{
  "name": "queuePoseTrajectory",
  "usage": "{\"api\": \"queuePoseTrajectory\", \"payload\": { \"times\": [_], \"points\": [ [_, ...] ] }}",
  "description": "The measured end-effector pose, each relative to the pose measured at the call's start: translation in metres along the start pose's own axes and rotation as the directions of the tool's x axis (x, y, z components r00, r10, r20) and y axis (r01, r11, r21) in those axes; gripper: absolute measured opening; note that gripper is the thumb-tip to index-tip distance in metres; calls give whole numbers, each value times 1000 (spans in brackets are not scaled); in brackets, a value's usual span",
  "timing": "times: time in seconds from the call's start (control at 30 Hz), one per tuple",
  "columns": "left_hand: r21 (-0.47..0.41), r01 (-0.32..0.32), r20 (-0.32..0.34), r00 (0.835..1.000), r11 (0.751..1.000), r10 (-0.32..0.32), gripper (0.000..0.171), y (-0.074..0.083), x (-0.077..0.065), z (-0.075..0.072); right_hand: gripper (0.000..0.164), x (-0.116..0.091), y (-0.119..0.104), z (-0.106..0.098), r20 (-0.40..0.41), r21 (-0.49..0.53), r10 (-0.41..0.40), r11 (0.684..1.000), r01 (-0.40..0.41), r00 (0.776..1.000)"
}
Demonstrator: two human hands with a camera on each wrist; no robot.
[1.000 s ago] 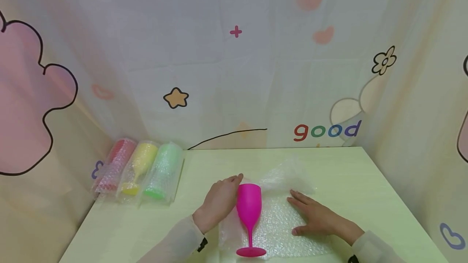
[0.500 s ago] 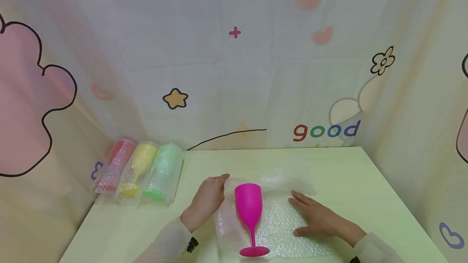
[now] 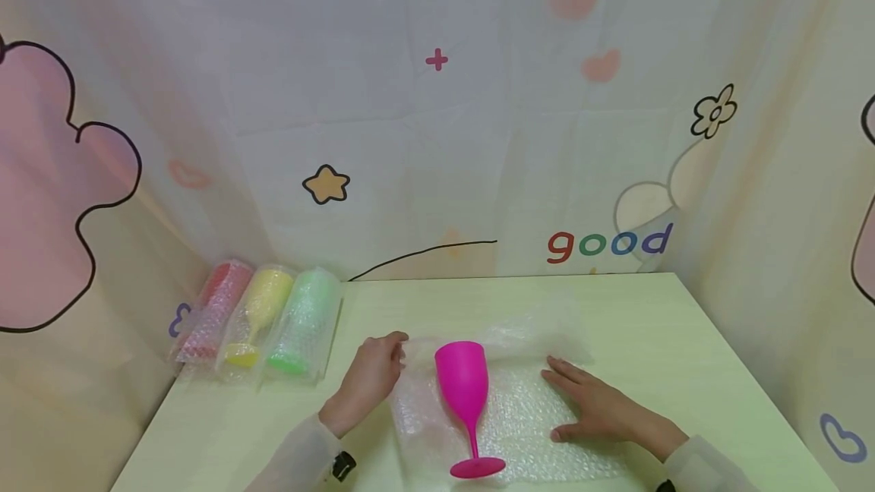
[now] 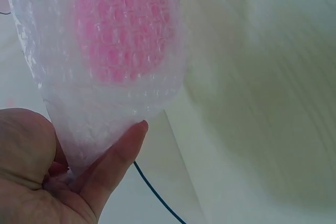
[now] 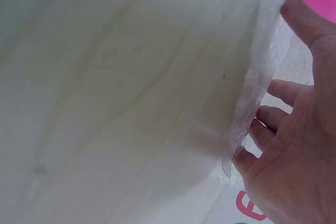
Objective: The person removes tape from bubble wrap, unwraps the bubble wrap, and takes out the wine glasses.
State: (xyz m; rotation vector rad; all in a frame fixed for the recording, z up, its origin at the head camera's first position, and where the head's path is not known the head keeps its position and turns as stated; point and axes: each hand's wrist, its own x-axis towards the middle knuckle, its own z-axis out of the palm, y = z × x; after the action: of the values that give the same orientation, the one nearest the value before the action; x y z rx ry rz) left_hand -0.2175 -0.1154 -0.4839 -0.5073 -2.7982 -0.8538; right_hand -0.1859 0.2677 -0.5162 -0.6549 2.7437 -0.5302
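A bright pink plastic goblet [image 3: 462, 382] lies on its side over a sheet of bubble wrap [image 3: 526, 420], its foot toward the person. My left hand [image 3: 369, 374] pinches the wrap's far left corner between thumb and fingers and lifts that edge. In the left wrist view the raised bubble wrap [image 4: 126, 98] hangs from the pinch, with the goblet's pink showing through it. My right hand [image 3: 595, 405] rests on the right part of the wrap, fingers spread and straight. The right wrist view has its fingertips against the wrap's surface, with nothing gripped.
Three goblets in bubble wrap lie side by side at the table's back left: a red one [image 3: 215, 310], a yellow one [image 3: 260, 317] and a green one [image 3: 305, 321]. A patterned curtain [image 3: 410, 135] encloses the pale table [image 3: 697, 370] at the back and sides.
My left hand has moved left, drawing the wrap's left edge outward from beside the goblet. The goblet's bowl has shifted slightly left and its foot slightly right. The right hand stays almost still.
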Motion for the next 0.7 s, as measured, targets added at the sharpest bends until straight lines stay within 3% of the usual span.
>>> {"api": "queuePoseTrajectory", "payload": {
  "times": [0.47,0.7],
  "points": [
    [-32,53,-6,999,998,-54,20,-20,-9,-2,99,-3,5,0,-11,-17,-3,1000,2,1000],
    [-71,147,41,989,987,-144,22,-28,-18,-2,100,-7,10,1,-20,-30,0,1000,0,1000]
  ]
}}
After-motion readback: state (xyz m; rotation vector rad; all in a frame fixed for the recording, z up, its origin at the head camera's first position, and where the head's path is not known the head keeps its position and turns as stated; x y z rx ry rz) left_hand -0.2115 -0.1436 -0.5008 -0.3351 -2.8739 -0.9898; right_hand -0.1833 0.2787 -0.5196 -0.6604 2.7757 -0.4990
